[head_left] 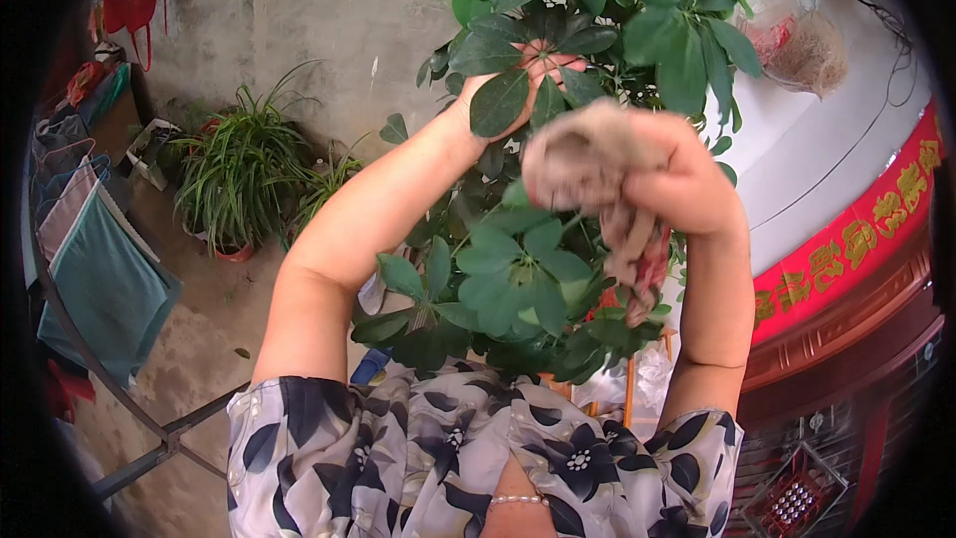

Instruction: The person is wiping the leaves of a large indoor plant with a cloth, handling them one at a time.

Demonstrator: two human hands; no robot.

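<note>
A tall potted plant with glossy dark green leaf clusters (518, 274) fills the middle, directly in front of me. My left hand (528, 75) reaches up among the upper leaves and is closed around a leaf cluster (498, 105) from behind and below. Leaves cover part of its fingers. To the right of it, my right hand (667, 164) is closed on a crumpled beige and reddish cloth (588, 154), whose end hangs down over the leaves. Motion blurs this hand and the cloth.
A spiky green potted plant (239, 164) stands by the grey wall (319, 20). At left, a teal cloth (110, 279) hangs on a metal rack (149, 438). At right are a plastic bag (807, 50) on a white surface, a red banner with yellow characters (856, 229) and dark carved wood (846, 339).
</note>
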